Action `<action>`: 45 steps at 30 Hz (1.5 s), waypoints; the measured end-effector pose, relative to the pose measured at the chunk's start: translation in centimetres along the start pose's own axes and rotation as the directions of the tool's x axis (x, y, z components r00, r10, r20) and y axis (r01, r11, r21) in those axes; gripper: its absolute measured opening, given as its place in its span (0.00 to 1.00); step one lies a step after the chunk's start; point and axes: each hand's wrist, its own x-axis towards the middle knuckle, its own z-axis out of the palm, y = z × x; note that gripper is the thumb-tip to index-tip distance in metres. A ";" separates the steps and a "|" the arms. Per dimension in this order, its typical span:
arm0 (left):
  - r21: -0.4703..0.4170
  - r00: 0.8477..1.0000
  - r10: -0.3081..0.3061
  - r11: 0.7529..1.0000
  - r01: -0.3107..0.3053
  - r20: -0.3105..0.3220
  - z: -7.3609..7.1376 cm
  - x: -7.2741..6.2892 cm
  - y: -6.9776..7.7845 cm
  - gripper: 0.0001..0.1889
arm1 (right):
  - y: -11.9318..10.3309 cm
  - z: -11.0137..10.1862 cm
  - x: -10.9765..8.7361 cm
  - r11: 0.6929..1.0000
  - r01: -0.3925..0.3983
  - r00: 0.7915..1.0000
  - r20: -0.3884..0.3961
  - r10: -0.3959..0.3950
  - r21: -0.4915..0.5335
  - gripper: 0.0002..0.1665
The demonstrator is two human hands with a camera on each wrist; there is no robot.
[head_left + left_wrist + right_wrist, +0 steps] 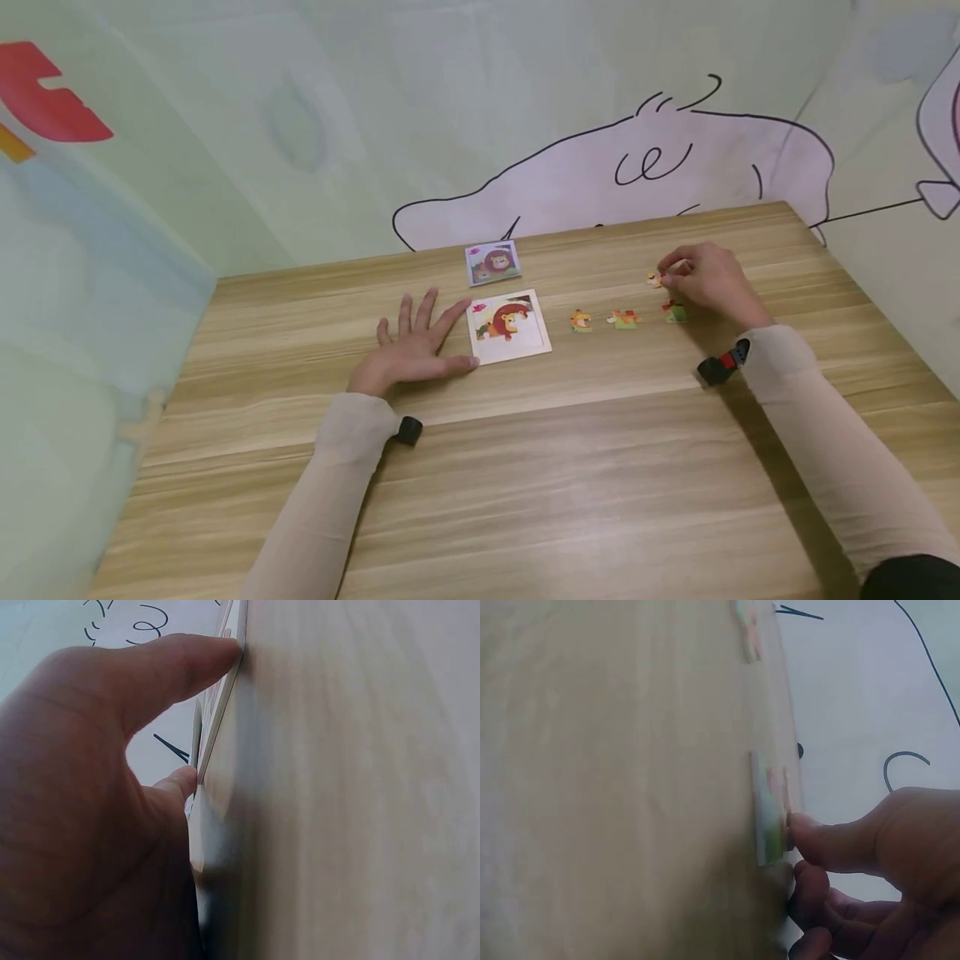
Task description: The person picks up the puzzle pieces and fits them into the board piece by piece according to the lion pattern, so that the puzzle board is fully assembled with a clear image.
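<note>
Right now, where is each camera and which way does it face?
Head: worn there, facing forward and down at the table; sleeved arms, left grip, right grip show.
Left wrist: worn there, facing the puzzle board edge-on; left thumb, fingertip show.
Right wrist: worn there, facing a green puzzle piece; right thumb, fingers show.
Shared, head and left wrist: puzzle board.

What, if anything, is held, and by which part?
The right hand pinches a puzzle piece by its right edge, as seen in the head view.

A wood-grained table [570, 483] stands before a pale wall [420, 108] with cartoon drawings [727, 158].
</note>
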 end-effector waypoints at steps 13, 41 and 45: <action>0.010 1.000 -0.005 1.000 0.005 -0.001 0.2 0.6 -0.3 0.54 | 0.1 0.3 -0.1 1.000 0.014 0.999 -0.048 -0.013 0.011 0.13; 0.018 1.000 -0.007 1.000 0.007 -0.006 0.2 0.4 -0.2 0.53 | -5.8 2.8 -0.9 0.928 0.048 0.998 0.010 -0.056 0.369 0.12; 0.029 1.000 -0.011 1.000 0.012 -0.006 0.3 0.5 -0.1 0.53 | -6.7 3.2 -1.0 0.921 0.076 0.996 0.023 -0.092 0.382 0.11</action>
